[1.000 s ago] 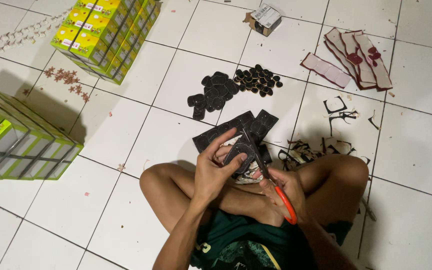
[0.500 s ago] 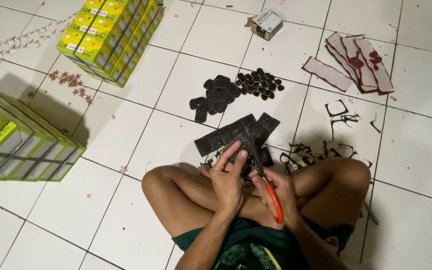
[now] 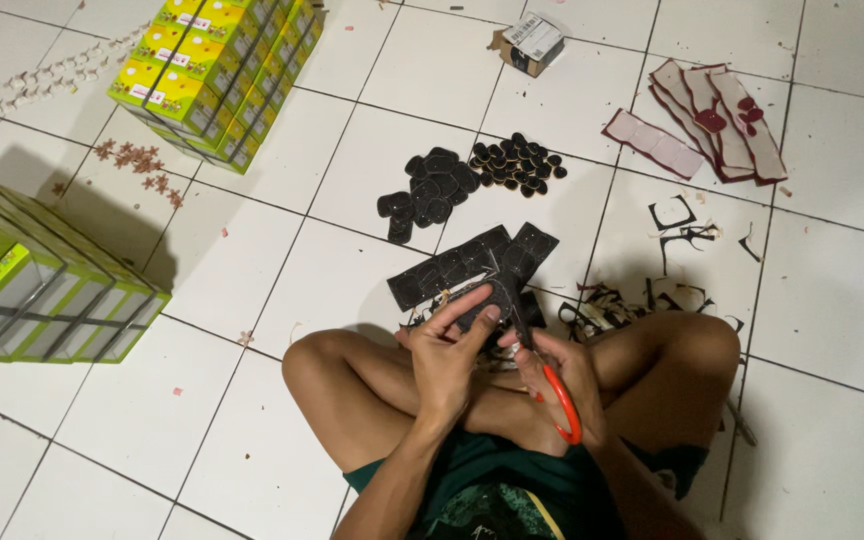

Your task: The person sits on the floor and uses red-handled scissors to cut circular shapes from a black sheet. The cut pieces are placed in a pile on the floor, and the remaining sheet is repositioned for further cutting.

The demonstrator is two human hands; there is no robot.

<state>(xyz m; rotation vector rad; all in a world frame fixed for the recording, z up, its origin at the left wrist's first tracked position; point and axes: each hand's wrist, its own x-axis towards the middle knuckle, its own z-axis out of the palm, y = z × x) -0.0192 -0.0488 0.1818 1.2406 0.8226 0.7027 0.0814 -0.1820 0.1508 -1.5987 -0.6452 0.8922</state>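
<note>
- Two stacks of green-and-yellow boxes are the biggest things on the white tiled floor [image 3: 252, 440]: one stack [image 3: 42, 290] lies well to the left of the hands, the other [image 3: 217, 70] far ahead and to the left.
- Folded maroon-and-pale pieces [image 3: 722, 120] lie far ahead of the hands, to the right.
- Flat black sheets with cut-out outlines [image 3: 472, 265] lie on the floor just ahead of the hands.
- Beyond those sheets sit a pile of black rounded pieces [image 3: 430, 190] and, beside it, a pile of small black discs [image 3: 517, 163].
- Black offcuts [image 3: 642, 300] are scattered ahead and to the right of the hands.
- The left hand [image 3: 447, 355] is closed loosely on a small black piece [image 3: 487, 298], pinched between thumb and fingers, over the crossed legs.
- The right hand [image 3: 562, 375] is closed around orange-handled scissors [image 3: 552, 385], whose blades meet the black piece.
</note>
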